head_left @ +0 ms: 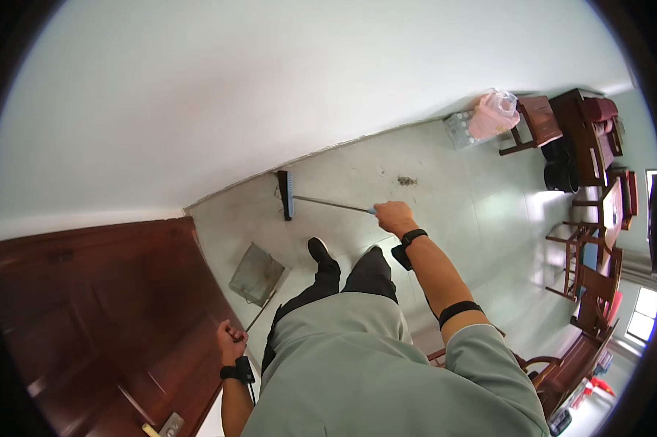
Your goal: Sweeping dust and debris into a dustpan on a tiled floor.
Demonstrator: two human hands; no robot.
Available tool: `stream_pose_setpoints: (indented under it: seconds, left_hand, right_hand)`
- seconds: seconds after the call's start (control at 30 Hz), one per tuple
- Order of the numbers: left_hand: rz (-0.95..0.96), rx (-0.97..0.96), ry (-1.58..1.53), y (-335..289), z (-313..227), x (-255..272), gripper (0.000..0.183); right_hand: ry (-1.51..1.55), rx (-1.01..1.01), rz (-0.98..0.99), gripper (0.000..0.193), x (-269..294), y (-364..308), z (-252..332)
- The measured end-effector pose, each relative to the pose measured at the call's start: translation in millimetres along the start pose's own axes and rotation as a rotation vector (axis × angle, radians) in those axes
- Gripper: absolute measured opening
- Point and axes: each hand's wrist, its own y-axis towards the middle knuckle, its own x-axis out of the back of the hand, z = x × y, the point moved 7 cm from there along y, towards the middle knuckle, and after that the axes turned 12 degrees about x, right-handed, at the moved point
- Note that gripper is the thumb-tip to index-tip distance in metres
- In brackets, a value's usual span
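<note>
One arm outstretched (right hand gripping broom).

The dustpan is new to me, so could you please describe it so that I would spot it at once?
Start at the large reddish-brown door at lower left. Just right of it, below the broom in the picture, is the dustpan, its thin handle running to the left hand. Its broad, grey, squarish pan sets it apart from the broom's narrow blue-and-black head.

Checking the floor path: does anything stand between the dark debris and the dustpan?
Yes: the broom handle, held in the right hand, crosses between debris and dustpan; the left shoe stands on or near the straight line.
</note>
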Motion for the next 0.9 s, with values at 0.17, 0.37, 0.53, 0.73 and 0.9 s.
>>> stream_pose_setpoints:
  seconds: [0.17,0.37,0.53,0.73,0.9]
  left_hand:
    - [-0.024,-0.004,0.101,0.5,-15.5,-39.1,0.021]
    - [-0.061,-0.028,0.255,-6.4,-24.3,-78.5,0.022]
    - [-0.048,-0.03,0.34,-13.3,-24.2,-117.0,0.025]
    - [0.012,-0.048,0.421,-12.2,-14.6,-166.5,0.025]
    - [0.077,-0.068,0.45,-9.3,-6.2,-208.7,0.023]
  right_hand:
    - [0.055,-0.151,-0.088,0.017,-7.9,-50.4,-65.0]
    - [0.156,-0.404,-0.08,0.02,-30.4,-116.7,-124.2]
    - [0.258,-0.547,-0.168,0.02,-48.7,-175.9,-151.1]
    - [0.324,-0.656,-0.158,0.021,-49.4,-256.8,-163.0]
    - [0.418,-0.693,-0.213,0.023,-42.0,-304.6,-164.2]
